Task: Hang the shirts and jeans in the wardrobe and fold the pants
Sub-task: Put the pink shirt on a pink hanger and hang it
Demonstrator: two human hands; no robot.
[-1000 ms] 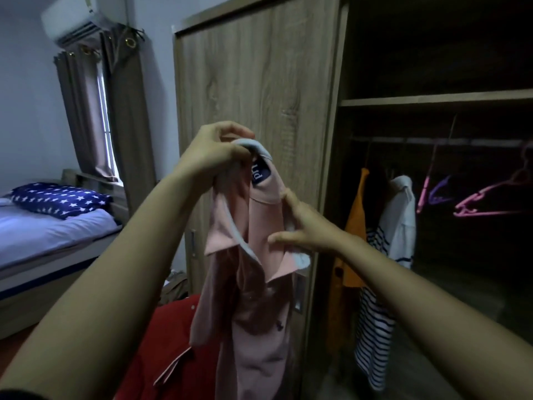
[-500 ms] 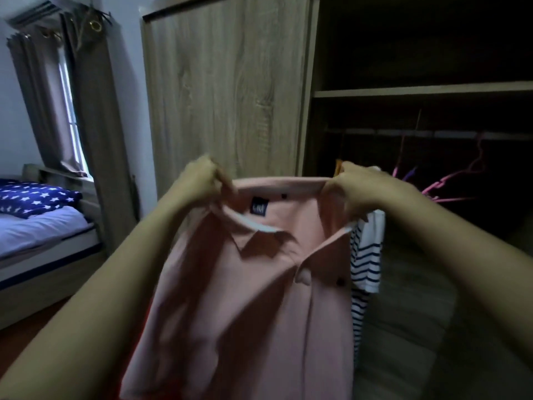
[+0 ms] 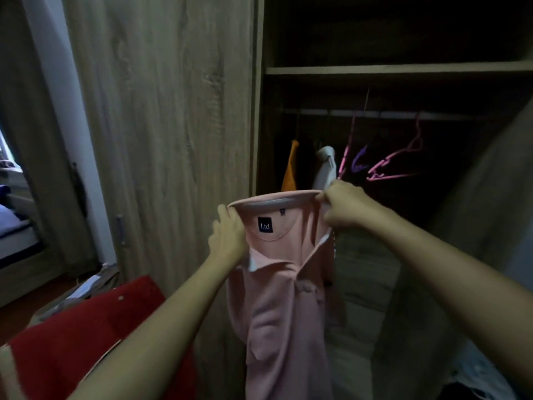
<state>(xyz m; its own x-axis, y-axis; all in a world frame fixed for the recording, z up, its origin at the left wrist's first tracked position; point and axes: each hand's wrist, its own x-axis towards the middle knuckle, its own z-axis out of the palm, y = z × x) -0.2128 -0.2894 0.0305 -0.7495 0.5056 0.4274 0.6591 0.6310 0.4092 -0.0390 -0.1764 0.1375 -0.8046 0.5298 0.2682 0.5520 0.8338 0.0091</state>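
A pink polo shirt [image 3: 284, 310] hangs in front of me, its collar stretched open and a dark label showing inside. My left hand [image 3: 227, 238] grips the collar's left side. My right hand [image 3: 343, 207] pinches the collar's right end, a little higher. Behind the shirt is the open wardrobe [image 3: 403, 70] with a hanging rail [image 3: 383, 114]. On the rail hang an orange garment [image 3: 290, 168], a pale shirt [image 3: 326, 166] and empty pink hangers [image 3: 396, 163] with a purple hanger [image 3: 359, 163] among them.
The wardrobe's wooden door [image 3: 173, 125] stands to the left of the opening. A red garment [image 3: 86, 330] lies low at the left. A curtain [image 3: 37, 140] and part of a bed [image 3: 11, 226] are at the far left.
The shirt was bunched in my left hand, then spread wide by both hands. Now it hangs narrower with the collar pulled open. The view has turned right toward the wardrobe opening.
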